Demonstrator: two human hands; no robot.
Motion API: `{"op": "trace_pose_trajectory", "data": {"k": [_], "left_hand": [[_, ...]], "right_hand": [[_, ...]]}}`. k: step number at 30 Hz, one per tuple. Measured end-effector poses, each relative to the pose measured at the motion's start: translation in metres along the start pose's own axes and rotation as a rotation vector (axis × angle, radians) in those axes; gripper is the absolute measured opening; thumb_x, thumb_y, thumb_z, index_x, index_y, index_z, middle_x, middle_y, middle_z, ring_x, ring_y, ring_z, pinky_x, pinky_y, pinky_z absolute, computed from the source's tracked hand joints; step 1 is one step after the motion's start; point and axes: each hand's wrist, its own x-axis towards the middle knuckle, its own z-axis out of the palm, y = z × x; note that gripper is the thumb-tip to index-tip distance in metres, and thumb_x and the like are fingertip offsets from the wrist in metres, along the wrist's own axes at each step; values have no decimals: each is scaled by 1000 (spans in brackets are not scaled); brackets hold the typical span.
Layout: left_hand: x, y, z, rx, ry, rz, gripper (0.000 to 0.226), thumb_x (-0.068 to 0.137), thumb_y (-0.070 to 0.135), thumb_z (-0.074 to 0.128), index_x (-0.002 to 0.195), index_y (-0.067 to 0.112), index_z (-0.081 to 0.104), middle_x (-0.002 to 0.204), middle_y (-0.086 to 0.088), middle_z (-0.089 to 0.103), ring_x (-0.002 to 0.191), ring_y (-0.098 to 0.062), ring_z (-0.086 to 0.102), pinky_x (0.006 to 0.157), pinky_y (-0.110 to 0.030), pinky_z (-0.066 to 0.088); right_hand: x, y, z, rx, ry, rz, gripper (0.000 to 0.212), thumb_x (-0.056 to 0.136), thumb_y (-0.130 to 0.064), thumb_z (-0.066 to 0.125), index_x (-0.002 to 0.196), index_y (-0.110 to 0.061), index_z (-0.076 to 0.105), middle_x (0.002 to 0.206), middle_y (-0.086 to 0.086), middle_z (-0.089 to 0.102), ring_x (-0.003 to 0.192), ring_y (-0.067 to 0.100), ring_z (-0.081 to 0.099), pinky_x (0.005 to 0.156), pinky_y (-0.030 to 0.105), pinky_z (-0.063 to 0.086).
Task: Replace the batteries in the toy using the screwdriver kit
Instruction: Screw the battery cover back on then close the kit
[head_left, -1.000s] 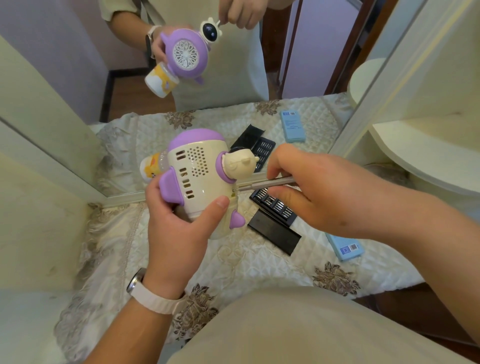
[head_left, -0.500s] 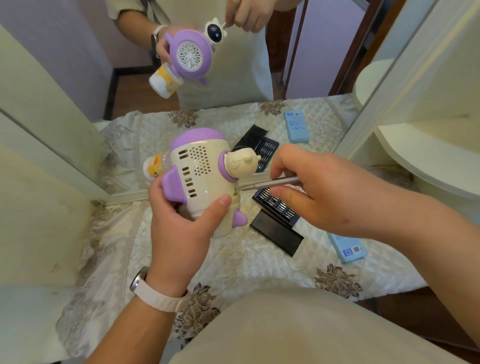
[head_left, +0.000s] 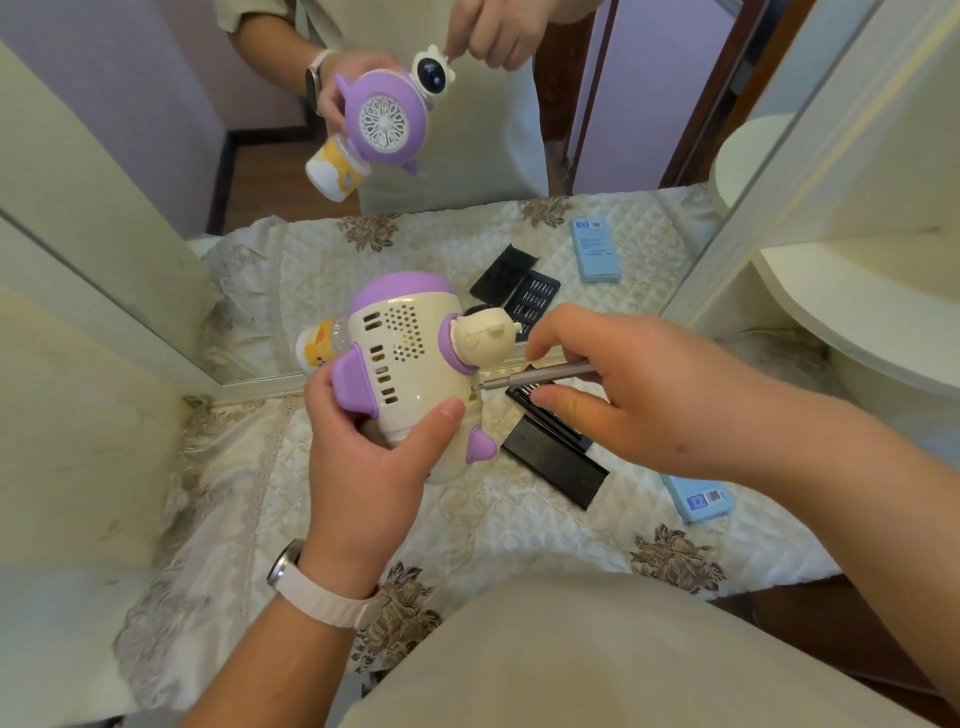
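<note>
Gripping the toy (head_left: 410, 364), the left hand (head_left: 363, 462) faces the right hand (head_left: 639, 389) pinching the screwdriver (head_left: 540, 375) level.

A table (head_left: 218, 519) under a cream quilted cloth (head_left: 519, 530) with brown flowers meets a large leaning mirror (head_left: 171, 130) that reflects lilac walls, a dark wood floor and a brown door frame, beside cream curved shelves (head_left: 857, 312) in soft daylight.
</note>
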Motion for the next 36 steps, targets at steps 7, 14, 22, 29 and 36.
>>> {"op": "trace_pose_trajectory", "data": {"k": [7,14,22,29,36], "left_hand": [[-2,-5,-1,-7,-1,-21,70,58,48,80,117,35,44,108,7,68,93,-8,70,65,-31,54],[-9,-18,5,43,-22,-85,62,72,24,88,115,36,45,107,11,66,88,3,68,65,-24,55],[-3,-61,22,157,2,-255,68,68,39,87,120,35,43,105,14,63,86,-2,67,77,-45,60],[-4,-114,32,370,37,-420,78,56,64,77,117,37,37,97,13,62,82,-16,68,80,-50,58],[-12,-149,51,415,117,-510,86,53,75,74,119,42,30,104,9,64,86,-24,71,84,-49,57]], "right_hand": [[0,3,6,62,-4,19,20,88,-49,40,93,-33,50,66,-10,60,59,8,53,52,30,44],[-2,15,21,33,-24,80,33,88,-56,35,84,-30,55,66,-11,57,63,6,52,57,30,45],[-29,57,55,355,57,324,23,89,-50,49,77,-32,58,56,-13,54,49,4,45,49,19,34],[-56,93,84,683,103,562,25,92,-35,59,72,-22,62,50,-13,40,46,8,34,50,24,31],[-73,114,99,1018,47,764,18,95,-21,53,86,-9,64,48,-4,33,41,11,24,45,26,18]]}}
